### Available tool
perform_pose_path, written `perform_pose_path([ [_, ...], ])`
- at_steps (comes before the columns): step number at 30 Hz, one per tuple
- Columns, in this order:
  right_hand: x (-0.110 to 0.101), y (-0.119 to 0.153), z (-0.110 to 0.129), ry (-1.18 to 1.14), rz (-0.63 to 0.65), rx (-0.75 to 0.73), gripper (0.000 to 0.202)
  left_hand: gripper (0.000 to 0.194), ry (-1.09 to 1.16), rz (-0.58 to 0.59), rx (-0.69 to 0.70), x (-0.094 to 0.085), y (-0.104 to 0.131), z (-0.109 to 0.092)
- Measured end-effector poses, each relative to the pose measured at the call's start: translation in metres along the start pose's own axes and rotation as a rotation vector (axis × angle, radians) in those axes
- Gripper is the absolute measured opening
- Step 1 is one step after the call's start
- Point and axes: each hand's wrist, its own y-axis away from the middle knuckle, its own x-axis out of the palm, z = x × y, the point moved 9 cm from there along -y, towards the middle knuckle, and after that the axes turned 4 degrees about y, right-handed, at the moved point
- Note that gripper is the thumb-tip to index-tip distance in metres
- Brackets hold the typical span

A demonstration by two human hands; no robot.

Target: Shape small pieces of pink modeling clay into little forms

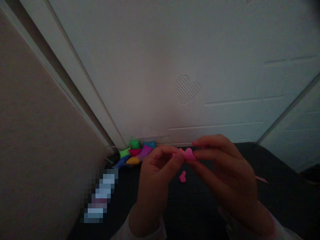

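Note:
A small pink lump of what looks like modelling clay is pinched between my two hands above the dark tabletop. My left hand is closed, its thumb and forefinger pressed on the lump's left end. A bit of orange shows by that thumb tip. On the other side, my right hand grips the right end with thumb and fingertips. Below the hands, a loose pink piece of clay lies on the table. The parts of the lump under my fingers are hidden.
Several bright packets in green, blue, red, purple and yellow lie at the back left corner. A blurred-out pale object is at left. Behind the table stands a white panel with embossed hearts. A thin pink strip lies at right.

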Motion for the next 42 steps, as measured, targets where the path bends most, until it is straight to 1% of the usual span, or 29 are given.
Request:
perform_pose_path([
  [3,0.0,0.001,-0.002,-0.01,0.008,0.031,0.011,0.002,-0.031,0.001,0.089,-0.001,0.002,-0.007],
  [6,-0.001,0.002,-0.005,-0.025,0.007,0.068,0.01,0.008,-0.062,0.036,0.173,0.001,0.004,-0.015],
  [8,0.0,0.002,-0.007,-0.044,0.02,0.091,0.01,0.009,-0.088,0.053,0.186,0.003,0.005,-0.017],
  [11,0.001,0.002,-0.009,-0.07,0.028,0.109,0.011,0.009,-0.101,0.042,0.169,0.002,0.004,-0.016],
  [15,-0.001,0.001,-0.008,-0.039,0.002,0.096,0.012,0.008,-0.072,0.034,0.148,0.004,0.004,-0.014],
  [19,-0.002,0.002,-0.007,-0.021,-0.023,0.09,0.012,0.007,-0.092,0.017,0.14,0.003,0.004,-0.012],
  [24,-0.003,0.003,-0.006,-0.045,-0.046,0.094,0.013,0.011,-0.094,0.061,0.149,0.005,0.005,-0.014],
  [30,-0.003,0.004,-0.009,-0.098,-0.051,0.117,0.011,0.01,-0.073,0.1,0.112,0.007,0.004,-0.012],
  [33,-0.002,0.004,-0.01,-0.105,-0.021,0.133,0.01,0.007,-0.079,0.088,0.087,0.005,0.002,-0.01],
  [36,0.001,0.002,-0.01,-0.103,0.007,0.127,0.011,0.006,-0.034,0.069,0.061,0.004,0.001,-0.007],
  [42,0.001,0.002,-0.006,-0.034,-0.039,0.053,0.015,0.003,0.117,-0.007,-0.038,0.002,-0.002,0.003],
])
